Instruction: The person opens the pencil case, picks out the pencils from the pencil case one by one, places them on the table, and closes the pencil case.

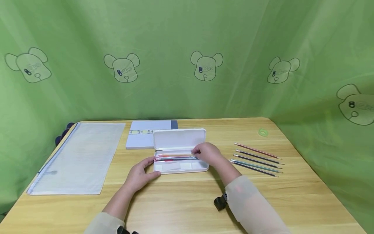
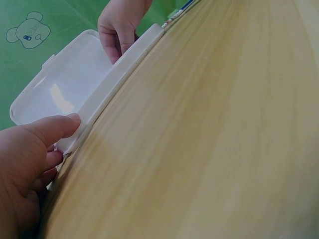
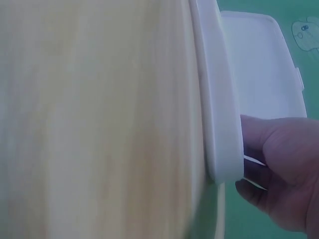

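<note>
An open white pencil case (image 1: 181, 170) lies on the table with its lid (image 1: 179, 139) raised at the back. Several pencils (image 1: 175, 158) lie lengthwise in its rear part. My left hand (image 1: 140, 175) grips the case's left end, thumb at the front corner and fingers round the side, as the left wrist view also shows. My right hand (image 1: 208, 153) reaches over the right end, its curled fingers pinching at the right ends of the pencils. In the right wrist view the case wall (image 3: 224, 124) partly hides those fingertips.
Several pencils (image 1: 257, 162) lie spread on the table at the right, with a small green ring (image 1: 263, 132) behind them. A notebook (image 1: 140, 141) sits behind the case. A whitish zip pouch (image 1: 79, 159) lies flat at the left. Green curtain (image 1: 175, 97) surrounds the table's back and sides.
</note>
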Demonstrator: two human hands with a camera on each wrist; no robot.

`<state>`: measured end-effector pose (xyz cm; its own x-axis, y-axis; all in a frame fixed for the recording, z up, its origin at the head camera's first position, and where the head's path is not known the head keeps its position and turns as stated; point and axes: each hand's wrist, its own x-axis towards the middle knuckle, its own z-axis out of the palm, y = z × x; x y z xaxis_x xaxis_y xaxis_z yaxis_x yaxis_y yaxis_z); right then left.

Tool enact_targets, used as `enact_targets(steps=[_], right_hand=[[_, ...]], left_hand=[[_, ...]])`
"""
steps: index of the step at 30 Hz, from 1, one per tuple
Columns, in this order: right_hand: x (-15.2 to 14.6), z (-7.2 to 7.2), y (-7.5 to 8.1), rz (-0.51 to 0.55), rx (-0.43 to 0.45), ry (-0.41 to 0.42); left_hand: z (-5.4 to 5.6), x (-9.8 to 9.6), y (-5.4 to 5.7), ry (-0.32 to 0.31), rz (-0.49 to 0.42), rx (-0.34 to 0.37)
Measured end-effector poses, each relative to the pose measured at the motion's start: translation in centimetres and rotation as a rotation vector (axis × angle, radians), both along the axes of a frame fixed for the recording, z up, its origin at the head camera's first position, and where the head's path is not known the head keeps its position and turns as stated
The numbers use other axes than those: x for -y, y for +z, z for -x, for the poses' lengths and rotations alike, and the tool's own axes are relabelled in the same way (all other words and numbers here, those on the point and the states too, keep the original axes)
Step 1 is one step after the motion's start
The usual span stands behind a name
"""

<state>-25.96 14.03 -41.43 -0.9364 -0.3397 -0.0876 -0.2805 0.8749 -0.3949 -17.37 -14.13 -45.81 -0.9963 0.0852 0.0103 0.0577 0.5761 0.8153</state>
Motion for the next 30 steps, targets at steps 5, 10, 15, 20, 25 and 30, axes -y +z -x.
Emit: enact_targets(steps=[5, 10, 15, 20, 25, 30], right_hand=[[0.4, -0.1, 0.0, -0.056, -0.007, 0.0], [0.5, -0.2, 0.0, -0.061, 0.002, -0.007], [0.5, -0.2, -0.2, -0.041, 0.013, 0.001], [0.2, -0.2, -0.3, -0.004, -0.014, 0.041], [-0.2, -0.4, -0.3, 0.043, -0.03, 0.067], [-0.8, -0.6, -0.3, 0.099, -0.028, 0.069]], left_hand=[[0.0, 0.0, 0.0, 0.002, -0.006, 0.008], [0.0, 0.0, 0.0, 0.001, -0.009, 0.008], [0.0, 0.0, 0.0, 0.0, -0.011, 0.006], [0.0, 0.0, 0.0, 0.003, -0.015, 0.008], [0.0, -0.1, 0.0, 0.003, -0.008, -0.001], [0.0, 0.0, 0.0, 0.0, -0.011, -0.006]])
